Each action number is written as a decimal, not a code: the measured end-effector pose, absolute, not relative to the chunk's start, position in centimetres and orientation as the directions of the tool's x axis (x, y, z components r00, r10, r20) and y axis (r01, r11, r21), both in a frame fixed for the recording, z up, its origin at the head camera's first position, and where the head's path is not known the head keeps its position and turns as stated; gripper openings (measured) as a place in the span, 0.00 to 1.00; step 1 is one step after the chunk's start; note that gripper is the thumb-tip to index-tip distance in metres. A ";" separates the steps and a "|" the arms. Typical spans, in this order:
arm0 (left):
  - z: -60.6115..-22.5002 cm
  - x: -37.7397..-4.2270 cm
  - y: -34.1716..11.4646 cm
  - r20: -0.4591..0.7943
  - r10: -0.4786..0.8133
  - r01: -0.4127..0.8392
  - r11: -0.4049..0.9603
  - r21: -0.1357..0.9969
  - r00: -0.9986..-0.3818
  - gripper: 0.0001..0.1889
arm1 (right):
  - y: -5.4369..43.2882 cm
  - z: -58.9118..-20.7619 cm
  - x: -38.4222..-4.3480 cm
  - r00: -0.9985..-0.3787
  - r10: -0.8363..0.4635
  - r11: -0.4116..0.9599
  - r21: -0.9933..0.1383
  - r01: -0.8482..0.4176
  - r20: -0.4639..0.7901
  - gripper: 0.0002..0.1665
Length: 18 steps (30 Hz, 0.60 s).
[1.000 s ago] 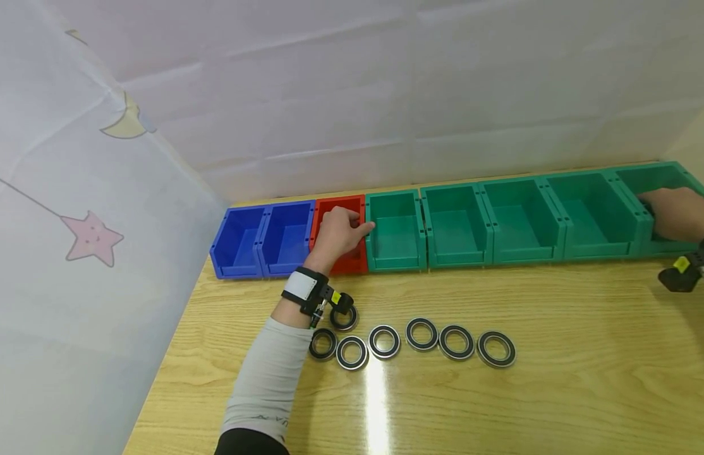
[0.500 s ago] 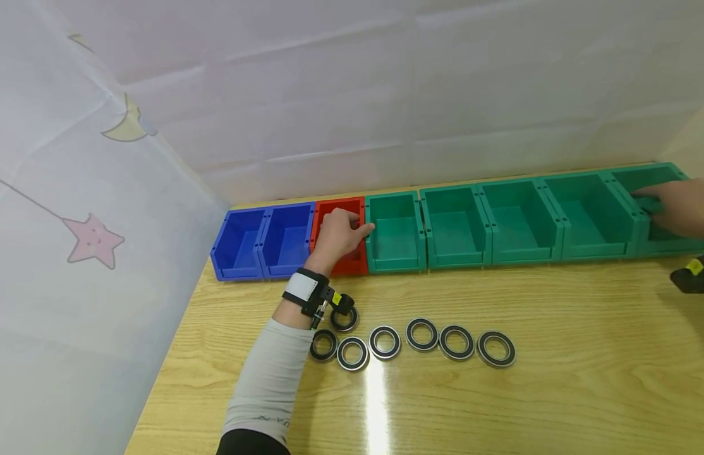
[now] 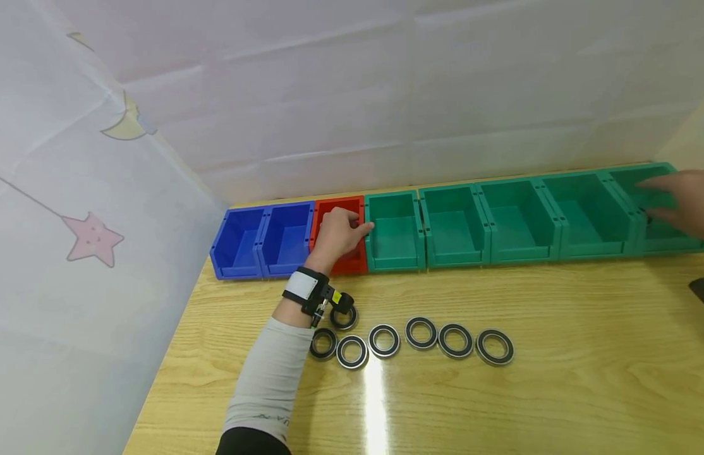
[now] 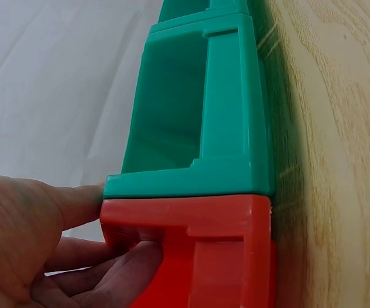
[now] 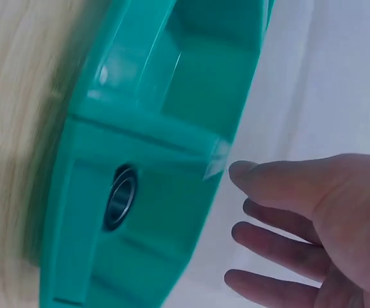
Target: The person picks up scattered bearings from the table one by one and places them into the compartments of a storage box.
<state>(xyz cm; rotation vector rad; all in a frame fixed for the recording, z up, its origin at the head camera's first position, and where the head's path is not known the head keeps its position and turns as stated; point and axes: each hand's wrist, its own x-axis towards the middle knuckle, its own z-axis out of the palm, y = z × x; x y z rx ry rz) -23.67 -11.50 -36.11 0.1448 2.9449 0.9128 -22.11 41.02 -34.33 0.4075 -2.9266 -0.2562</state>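
Note:
In the head view, my left hand [image 3: 339, 234] reaches over the red bin [image 3: 349, 265]. The left wrist view shows its fingers inside that bin and its thumb at the edge of the adjoining green bin [image 4: 227, 122], pinching the walls where the two bins meet. My right hand [image 3: 690, 201] hovers at the rightmost green bin [image 3: 673, 246], cut off by the frame's edge. Its fingers are spread and hold nothing. Inside that bin, a bearing [image 5: 110, 215] leans tilted in the right wrist view. Several black-and-silver bearings [image 3: 480, 349] lie loose on the table.
Two blue bins [image 3: 238, 272] stand left of the red one, and several green bins [image 3: 525, 253] run to the right. Behind the row hangs a pale sheet [image 3: 386, 95]. The wooden table [image 3: 585, 379] extends in front.
My right hand has come off the rightmost bin, lifting rightward with its fingers spread. The green bins at the right end have shifted slightly left. My left hand has stayed put.

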 end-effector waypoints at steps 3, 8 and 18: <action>-36.2 -23.7 -11.6 -0.021 0.104 0.074 0.823 0.563 -0.994 0.22 | 39.2 -33.5 -21.1 -0.940 -0.308 0.945 0.162 -0.284 0.149 0.33; -36.2 -23.7 -11.7 -0.028 0.100 0.067 0.822 0.566 -0.995 0.23 | 35.8 -32.8 -19.4 -0.897 -0.401 0.915 0.119 -0.385 0.187 0.30; -36.1 -23.7 -11.6 -0.050 0.099 0.053 0.818 0.573 -0.994 0.26 | 30.2 -34.9 -15.1 -0.686 -0.666 0.719 0.007 -0.695 0.293 0.32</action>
